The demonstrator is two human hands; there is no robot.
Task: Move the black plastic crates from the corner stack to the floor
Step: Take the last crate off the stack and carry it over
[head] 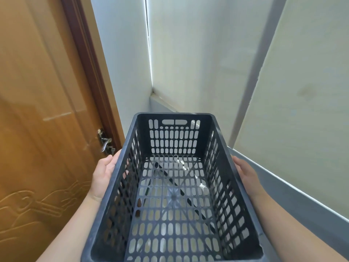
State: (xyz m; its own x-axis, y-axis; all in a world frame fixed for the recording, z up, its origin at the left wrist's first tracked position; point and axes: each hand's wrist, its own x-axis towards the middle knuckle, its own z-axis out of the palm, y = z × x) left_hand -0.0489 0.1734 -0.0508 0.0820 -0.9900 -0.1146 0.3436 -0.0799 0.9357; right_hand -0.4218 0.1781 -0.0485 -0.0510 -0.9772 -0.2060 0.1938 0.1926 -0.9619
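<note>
A person holds one black plastic crate (175, 188) in front of them with both bare hands, seen from above. The crate is empty, open side up, its long axis running from near to far, and it fills the lower middle of the view. Its walls and bottom are pierced with rows of oval slots, with a handle slot in the far end wall. The left hand (103, 175) presses against the left long wall just under the rim, and its fingers (113, 159) wrap onto the side. The right hand (245, 175) grips the right long wall, fingers hidden behind it. A wooden door (41, 114) with a metal handle (105, 142) stands to the left. Pale walls (192, 59) meet in a corner at the far side, beyond the crate
</note>
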